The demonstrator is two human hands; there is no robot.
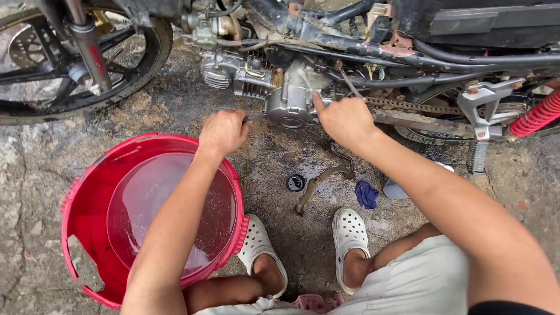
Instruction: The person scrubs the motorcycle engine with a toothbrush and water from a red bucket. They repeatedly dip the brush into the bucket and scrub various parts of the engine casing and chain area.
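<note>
Down low beside stripped motorbike engine (286, 93): left hand (223, 130) fisted, contents hidden, just above red bucket (87, 204) rim; right hand (344, 119) closed round thin metal tool (349, 81), forefinger pressing engine's side cover. Blue rag (366, 193) on wet concrete near white clogs (349, 233).

Soft, even daylight falls from above, flat and without hard shadows. The wet ground (274, 157) gleams faintly, and the water in the red bucket (87, 198) shows pale glare. The view stays sharp, bending slightly toward the corners.
</note>
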